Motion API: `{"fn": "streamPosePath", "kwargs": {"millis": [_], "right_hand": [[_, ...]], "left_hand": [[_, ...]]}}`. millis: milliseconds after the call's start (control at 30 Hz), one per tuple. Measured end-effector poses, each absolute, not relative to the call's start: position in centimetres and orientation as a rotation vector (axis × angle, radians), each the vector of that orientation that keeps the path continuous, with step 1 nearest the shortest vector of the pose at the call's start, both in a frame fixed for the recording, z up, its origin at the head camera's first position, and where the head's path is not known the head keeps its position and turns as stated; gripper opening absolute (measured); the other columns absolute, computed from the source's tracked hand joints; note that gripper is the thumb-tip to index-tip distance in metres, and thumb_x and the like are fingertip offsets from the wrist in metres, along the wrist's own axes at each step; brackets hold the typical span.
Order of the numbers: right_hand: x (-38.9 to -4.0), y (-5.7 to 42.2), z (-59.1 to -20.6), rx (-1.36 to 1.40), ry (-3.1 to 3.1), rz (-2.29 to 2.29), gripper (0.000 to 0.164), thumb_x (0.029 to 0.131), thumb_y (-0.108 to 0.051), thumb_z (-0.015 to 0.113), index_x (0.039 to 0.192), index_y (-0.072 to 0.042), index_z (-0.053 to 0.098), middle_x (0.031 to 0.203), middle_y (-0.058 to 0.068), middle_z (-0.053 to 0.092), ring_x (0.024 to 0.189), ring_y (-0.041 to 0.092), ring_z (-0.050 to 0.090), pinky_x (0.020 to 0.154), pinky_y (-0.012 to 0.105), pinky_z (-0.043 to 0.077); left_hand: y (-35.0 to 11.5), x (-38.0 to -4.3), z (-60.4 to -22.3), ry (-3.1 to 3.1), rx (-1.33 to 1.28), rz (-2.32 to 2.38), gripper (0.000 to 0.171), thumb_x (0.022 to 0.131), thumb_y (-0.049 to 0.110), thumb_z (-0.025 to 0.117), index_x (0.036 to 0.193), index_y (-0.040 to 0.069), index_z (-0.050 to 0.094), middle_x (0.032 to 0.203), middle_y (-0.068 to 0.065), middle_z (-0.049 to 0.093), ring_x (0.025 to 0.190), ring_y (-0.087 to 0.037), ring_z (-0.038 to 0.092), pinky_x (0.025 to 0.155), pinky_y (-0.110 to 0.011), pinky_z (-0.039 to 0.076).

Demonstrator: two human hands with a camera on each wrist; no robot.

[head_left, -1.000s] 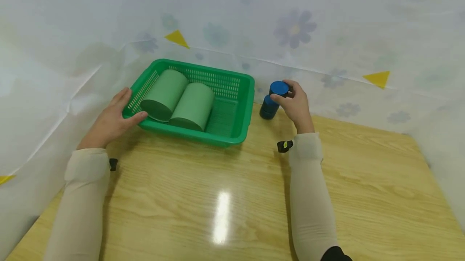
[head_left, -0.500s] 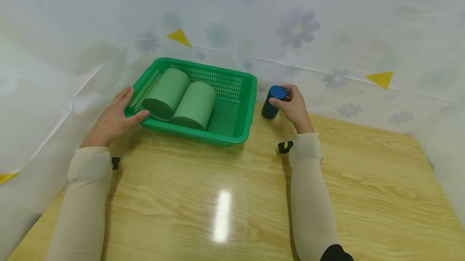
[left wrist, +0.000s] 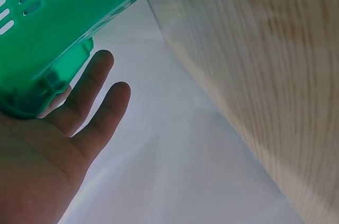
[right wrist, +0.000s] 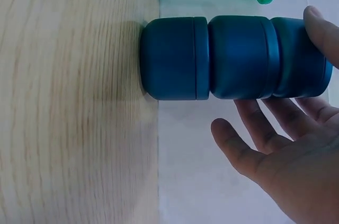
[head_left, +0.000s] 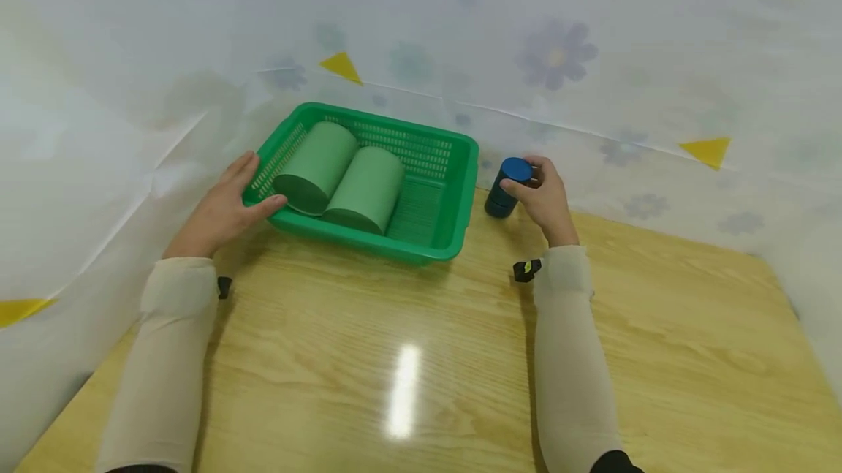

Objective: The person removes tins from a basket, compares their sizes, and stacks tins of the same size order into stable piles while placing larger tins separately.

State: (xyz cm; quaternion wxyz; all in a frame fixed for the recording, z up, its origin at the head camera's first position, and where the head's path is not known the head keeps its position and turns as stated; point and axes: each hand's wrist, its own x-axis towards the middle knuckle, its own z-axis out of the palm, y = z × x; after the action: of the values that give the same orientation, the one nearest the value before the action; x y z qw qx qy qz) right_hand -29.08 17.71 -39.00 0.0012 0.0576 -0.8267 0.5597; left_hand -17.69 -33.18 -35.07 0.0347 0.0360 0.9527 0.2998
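Three small blue tins stand stacked on the table against the wall, right of the basket. In the right wrist view they appear as a bottom tin [right wrist: 169, 59], a middle tin [right wrist: 238, 57] and a top tin [right wrist: 297, 57]. My right hand [head_left: 547, 197] pinches the top tin between thumb and fingers, and the stack is upright. My left hand [head_left: 217, 216] rests at the near left corner of a green plastic basket [head_left: 464, 195]. Its thumb lies along the front rim; the other fingers are straight, outside the left wall.
Two light green cylinders [head_left: 317, 166] lie side by side in the left and middle of the basket. A flower-patterned white sheet [head_left: 421, 27] with yellow triangles covers the wall behind the wooden table [head_left: 316, 356].
My right hand has brought the top blue tin down and left until it lined up on the other two. My left hand stays at the basket corner. The head view has shifted slightly.
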Motion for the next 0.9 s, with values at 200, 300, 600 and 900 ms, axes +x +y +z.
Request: {"fn": "streamPosePath", "kwargs": {"millis": [200, 300, 600, 900], "right_hand": [[-29.2, 17.9, -39.2, 0.209, -2.641, 1.748, 0.085, 0.091, -0.036, 0.077, 0.157, -0.011, 0.030, 0.148, 0.023, 0.043, 0.130, 0.036, 0.047, 0.105, 0.051, 0.042], [-28.9, 18.2, -38.5, 0.204, -2.703, 1.674, 0.101, 0.089, -0.046, 0.077, 0.163, -0.020, 0.015, 0.155, 0.024, 0.032, 0.138, 0.038, 0.039, 0.107, 0.056, 0.038], [-24.7, 17.4, -32.1, 0.392, -2.533, 1.260, 0.097, 0.090, -0.044, 0.076, 0.164, -0.027, 0.016, 0.165, 0.006, 0.017, 0.148, 0.029, 0.024, 0.115, 0.057, 0.027], [-25.0, 8.9, -27.8, 0.950, -2.996, 0.840, 0.097, 0.093, -0.060, 0.064, 0.165, -0.023, 0.010, 0.166, 0.016, 0.011, 0.150, 0.037, 0.017, 0.113, 0.063, 0.027]], "left_hand": [[-33.1, -17.2, -34.8, 2.927, 0.078, 0.926, 0.100, 0.096, 0.063, 0.057, 0.163, 0.020, -0.004, 0.169, 0.000, -0.010, 0.152, -0.038, -0.002, 0.115, -0.067, 0.010], [-32.9, -17.2, -34.5, 2.935, 0.070, 0.937, 0.101, 0.095, 0.063, 0.058, 0.163, 0.019, -0.002, 0.169, 0.000, -0.009, 0.153, -0.037, -0.001, 0.116, -0.066, 0.010], [-30.8, -18.5, -34.2, 2.925, 0.091, 0.946, 0.104, 0.093, 0.069, 0.056, 0.164, 0.018, -0.001, 0.169, 0.002, -0.009, 0.153, -0.036, 0.001, 0.117, -0.064, 0.011], [-30.3, -19.2, -34.3, 2.923, 0.078, 0.940, 0.106, 0.092, 0.071, 0.055, 0.163, 0.018, -0.002, 0.169, 0.002, -0.009, 0.153, -0.037, 0.002, 0.117, -0.063, 0.012]]}}
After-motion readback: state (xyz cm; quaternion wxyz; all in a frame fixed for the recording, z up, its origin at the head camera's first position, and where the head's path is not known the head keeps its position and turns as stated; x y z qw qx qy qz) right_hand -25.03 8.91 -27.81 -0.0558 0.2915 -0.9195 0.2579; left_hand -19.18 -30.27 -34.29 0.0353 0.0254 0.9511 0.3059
